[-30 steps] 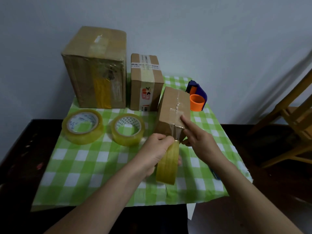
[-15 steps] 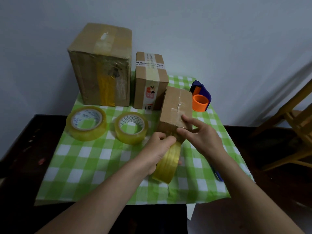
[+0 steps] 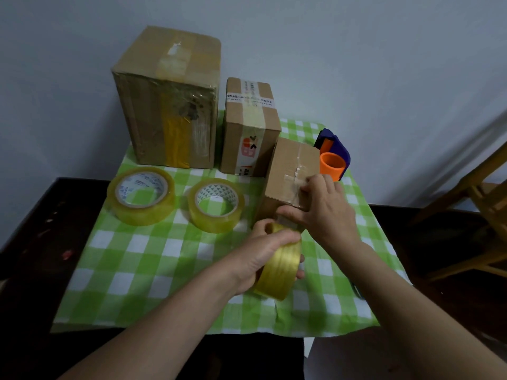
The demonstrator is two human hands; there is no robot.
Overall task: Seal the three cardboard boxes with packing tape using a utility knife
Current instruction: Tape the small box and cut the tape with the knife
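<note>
Left hand [image 3: 263,256] gripping yellow tape roll [image 3: 278,266] at centre frame, right hand [image 3: 323,212] pressed flat on small box [image 3: 288,174], fingers spread

My right hand [image 3: 326,212] covered the near right corner of the small box [image 3: 290,174]. My left hand [image 3: 263,256] hid the core of the tape roll [image 3: 279,266]. The wooden chair [image 3: 485,215] ran off the right edge. A dark object [image 3: 358,291] by my right forearm was too hidden to identify.

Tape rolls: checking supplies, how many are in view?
3: two lie flat on the cloth, one is held in the left hand. None seems hidden.
</note>
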